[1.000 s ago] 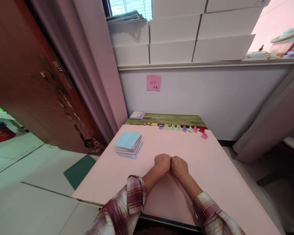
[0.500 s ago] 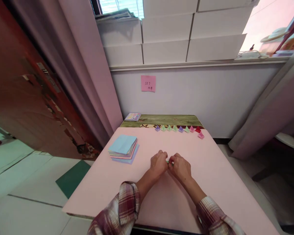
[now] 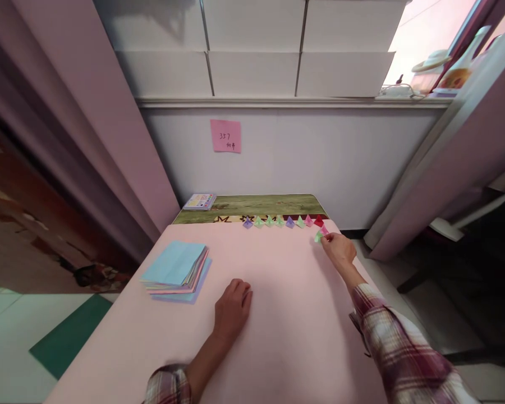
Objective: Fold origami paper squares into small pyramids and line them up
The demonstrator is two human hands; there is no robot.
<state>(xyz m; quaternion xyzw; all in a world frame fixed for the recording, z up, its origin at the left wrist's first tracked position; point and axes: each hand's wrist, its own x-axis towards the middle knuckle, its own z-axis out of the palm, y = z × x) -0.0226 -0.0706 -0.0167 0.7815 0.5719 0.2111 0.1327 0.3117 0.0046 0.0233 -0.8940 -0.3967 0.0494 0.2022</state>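
The green piece (image 3: 318, 238) is off to the right of the stack (image 3: 177, 264) and a little farther from the person. The right hand (image 3: 340, 251) has it, thumb and fingers clamped on its near side. A pink piece (image 3: 324, 229) sits just beyond the green piece, on the far right of the stack; whether the two touch I cannot tell.

The left hand (image 3: 232, 308) rests right of the stack and slightly nearer the person, its fingers bent; I cannot tell whether they meet the thumb.

Beyond the stack and to its right runs a row (image 3: 279, 222) of small folded pieces: purple, three green, purple, green, pink and red, from left to right.

The stack is many sheets, light blue on top, their edges uneven. Around it spreads the pink-covered worktop (image 3: 278, 336), with a strip of bare wood grain beyond. On that strip, behind the stack, lies a booklet (image 3: 200, 202). Farther back and above the stack, a pink note (image 3: 226, 136) marked "357" is on the wall, with white boxes (image 3: 252, 73) higher up. Left of the stack, on the floor, is a green sheet (image 3: 73, 336).
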